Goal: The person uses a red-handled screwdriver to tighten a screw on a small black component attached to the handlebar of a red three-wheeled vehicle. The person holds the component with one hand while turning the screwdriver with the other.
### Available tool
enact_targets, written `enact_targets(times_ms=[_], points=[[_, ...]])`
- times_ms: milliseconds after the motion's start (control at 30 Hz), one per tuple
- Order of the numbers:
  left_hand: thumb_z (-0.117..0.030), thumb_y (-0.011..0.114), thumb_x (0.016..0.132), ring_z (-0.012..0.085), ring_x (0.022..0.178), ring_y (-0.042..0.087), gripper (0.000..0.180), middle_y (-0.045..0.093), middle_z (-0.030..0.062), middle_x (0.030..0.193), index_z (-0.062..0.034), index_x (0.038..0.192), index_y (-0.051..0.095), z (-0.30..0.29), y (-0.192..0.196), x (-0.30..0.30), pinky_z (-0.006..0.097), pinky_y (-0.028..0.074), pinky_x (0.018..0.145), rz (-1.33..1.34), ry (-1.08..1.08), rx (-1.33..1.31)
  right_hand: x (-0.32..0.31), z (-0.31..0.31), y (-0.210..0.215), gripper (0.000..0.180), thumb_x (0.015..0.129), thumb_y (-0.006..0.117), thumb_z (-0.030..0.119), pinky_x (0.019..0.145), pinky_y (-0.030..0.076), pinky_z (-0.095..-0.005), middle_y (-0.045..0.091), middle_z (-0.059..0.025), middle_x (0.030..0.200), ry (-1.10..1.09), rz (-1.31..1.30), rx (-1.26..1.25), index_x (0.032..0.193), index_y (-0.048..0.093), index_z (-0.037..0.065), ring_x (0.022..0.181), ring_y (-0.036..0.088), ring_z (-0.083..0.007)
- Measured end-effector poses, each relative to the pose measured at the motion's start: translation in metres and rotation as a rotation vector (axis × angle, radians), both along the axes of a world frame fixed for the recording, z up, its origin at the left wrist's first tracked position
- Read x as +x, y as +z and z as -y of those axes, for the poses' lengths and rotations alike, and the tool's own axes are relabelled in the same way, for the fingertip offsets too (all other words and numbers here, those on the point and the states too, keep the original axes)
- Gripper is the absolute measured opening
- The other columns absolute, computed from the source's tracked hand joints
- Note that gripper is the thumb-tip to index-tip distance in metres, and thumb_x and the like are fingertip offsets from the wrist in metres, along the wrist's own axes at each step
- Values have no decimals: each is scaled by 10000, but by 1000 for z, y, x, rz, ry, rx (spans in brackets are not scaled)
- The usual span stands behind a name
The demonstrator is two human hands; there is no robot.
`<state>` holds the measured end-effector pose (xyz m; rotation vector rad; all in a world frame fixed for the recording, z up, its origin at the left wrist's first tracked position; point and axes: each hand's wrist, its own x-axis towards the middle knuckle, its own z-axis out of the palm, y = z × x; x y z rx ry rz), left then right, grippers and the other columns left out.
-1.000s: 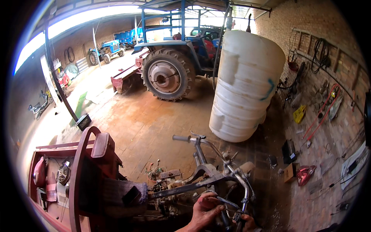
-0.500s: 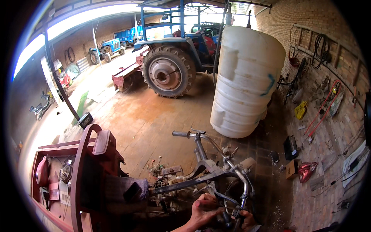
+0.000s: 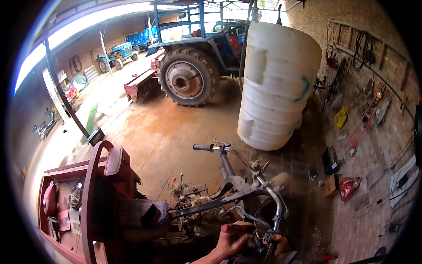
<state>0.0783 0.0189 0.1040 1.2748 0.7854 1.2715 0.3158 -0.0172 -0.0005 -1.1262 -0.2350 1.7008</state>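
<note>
A bare metal handlebar (image 3: 278,206) curves down toward me on the front of a stripped three-wheeler frame (image 3: 211,204). My left hand (image 3: 233,240) is closed around a thin tool with a reddish blunt end (image 3: 227,228); its narrow shaft points at the near end of the bar. My right hand (image 3: 281,246) closes around that near end, beside a small clamp or lever fitting that my fingers partly hide. The far handlebar grip (image 3: 202,147) is black. Cables hang by the bar.
Left of the frame stands the maroon cargo body (image 3: 90,198), with a dark phone (image 3: 150,215) on its padded seat. A large white tank (image 3: 279,88) and a tractor wheel (image 3: 187,77) stand ahead. Along the right brick wall lie a cardboard box (image 3: 332,185) and a red bag (image 3: 350,188).
The view has shifted slightly, so the surroundings sit a little higher. Both hands stay at the near end of the handlebar, the left hand slightly turned.
</note>
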Motion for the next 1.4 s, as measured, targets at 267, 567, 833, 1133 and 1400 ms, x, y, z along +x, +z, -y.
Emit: enact_targets(times_ms=[267, 567, 833, 1133, 1400], points=[[-83, 862, 620, 76, 636, 504, 342, 542, 16, 699, -61, 680, 526, -13, -14, 22, 232, 404, 536, -17, 283, 178, 9, 5, -24, 311, 731, 590, 217, 651, 506, -366, 627, -128, 741, 52, 49, -14, 911, 605, -36, 663, 608, -251], [4, 738, 773, 166, 667, 607, 411, 632, 170, 865, -26, 987, 388, -17, 15, 30, 275, 519, 587, 221, 76, -89, -4, -16, 24, 229, 775, 676, 130, 676, 525, -293, 622, -50, 811, 65, 12, 84, 984, 624, 53, 765, 623, -168], [38, 664, 834, 236, 827, 671, 245, 645, 186, 956, 64, 1049, 548, -7, 0, 20, 341, 568, 729, -54, 27, 48, -7, -7, 35, 310, 748, 682, 173, 615, 520, -270, 622, -38, 803, 89, 61, 124, 1006, 611, 16, 682, 607, -123], [53, 679, 775, 208, 790, 645, 233, 644, 189, 896, 15, 929, 509, -1, 10, 30, 331, 559, 667, -61, 155, -1, -8, -6, 33, 344, 741, 719, 200, 672, 523, -254, 640, -31, 840, 81, 0, 173, 1019, 620, 24, 722, 620, -111], [23, 749, 734, 214, 782, 645, 480, 605, 172, 1001, 15, 1133, 483, -14, 0, 25, 330, 553, 694, -20, 116, 71, -7, -11, 40, 367, 745, 734, 208, 752, 509, -263, 648, -27, 888, 132, 32, 207, 1044, 622, 27, 794, 617, -108]])
